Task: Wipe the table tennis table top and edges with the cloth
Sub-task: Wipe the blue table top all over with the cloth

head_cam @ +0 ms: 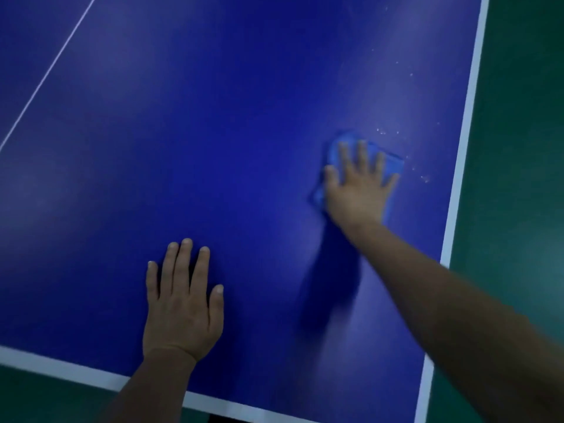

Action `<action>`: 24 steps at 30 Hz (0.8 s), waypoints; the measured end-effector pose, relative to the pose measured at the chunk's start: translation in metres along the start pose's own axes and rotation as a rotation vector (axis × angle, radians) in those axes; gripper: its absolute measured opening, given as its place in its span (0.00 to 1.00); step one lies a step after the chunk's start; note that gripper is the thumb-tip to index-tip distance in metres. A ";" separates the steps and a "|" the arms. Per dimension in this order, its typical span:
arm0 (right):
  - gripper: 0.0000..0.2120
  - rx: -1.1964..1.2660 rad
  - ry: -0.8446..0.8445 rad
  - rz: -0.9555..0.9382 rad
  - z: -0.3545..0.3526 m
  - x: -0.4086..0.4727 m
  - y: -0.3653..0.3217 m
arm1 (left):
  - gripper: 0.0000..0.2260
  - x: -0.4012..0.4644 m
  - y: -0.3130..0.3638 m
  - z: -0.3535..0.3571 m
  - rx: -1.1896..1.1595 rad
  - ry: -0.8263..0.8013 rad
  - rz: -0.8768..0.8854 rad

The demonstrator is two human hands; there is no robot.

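Note:
The blue table tennis table top (229, 132) fills most of the view, with white bands along its near and right edges. A folded blue cloth (393, 163) lies on the top close to the right edge. My right hand (360, 184) presses flat on the cloth with straight, spread fingers; the hand is blurred. My left hand (183, 303) rests flat on the bare top near the front edge, fingers straight. Small pale specks (381, 131) dot the surface beyond and to the right of the cloth.
A thin white centre line (48, 68) runs diagonally across the upper left of the top. The white right edge band (464, 141) and the front edge band (76, 372) border green floor (518, 148) on the right and below.

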State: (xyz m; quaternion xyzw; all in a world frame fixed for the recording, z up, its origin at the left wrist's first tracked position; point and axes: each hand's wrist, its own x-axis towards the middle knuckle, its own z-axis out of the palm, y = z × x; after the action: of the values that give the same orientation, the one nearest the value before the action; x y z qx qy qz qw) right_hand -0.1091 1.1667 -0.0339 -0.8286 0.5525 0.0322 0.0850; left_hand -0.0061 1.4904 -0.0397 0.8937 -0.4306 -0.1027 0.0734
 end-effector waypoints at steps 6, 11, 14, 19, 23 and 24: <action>0.30 0.080 -0.015 0.342 -0.018 0.019 0.065 | 0.30 0.001 -0.001 0.000 0.033 -0.024 0.003; 0.28 -0.082 -0.038 -0.240 0.005 -0.046 -0.009 | 0.30 0.002 0.001 -0.003 0.036 -0.016 -0.009; 0.27 -0.131 -0.101 -0.887 0.016 -0.099 -0.015 | 0.29 0.001 0.003 -0.005 0.031 -0.011 -0.015; 0.27 -0.167 -0.053 -0.838 0.000 -0.029 0.068 | 0.30 0.001 0.005 -0.003 0.016 0.021 -0.026; 0.28 -0.100 -0.115 -0.275 -0.031 0.038 0.128 | 0.31 -0.002 0.011 -0.005 0.065 0.027 -0.051; 0.28 -0.077 -0.114 -0.203 -0.034 0.042 0.132 | 0.31 -0.001 0.014 -0.006 0.081 0.023 -0.077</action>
State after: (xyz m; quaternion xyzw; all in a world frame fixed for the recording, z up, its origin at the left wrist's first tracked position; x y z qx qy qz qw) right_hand -0.2155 1.0733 -0.0204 -0.8797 0.4583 0.0917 0.0873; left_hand -0.0160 1.4823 -0.0309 0.9130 -0.3987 -0.0774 0.0381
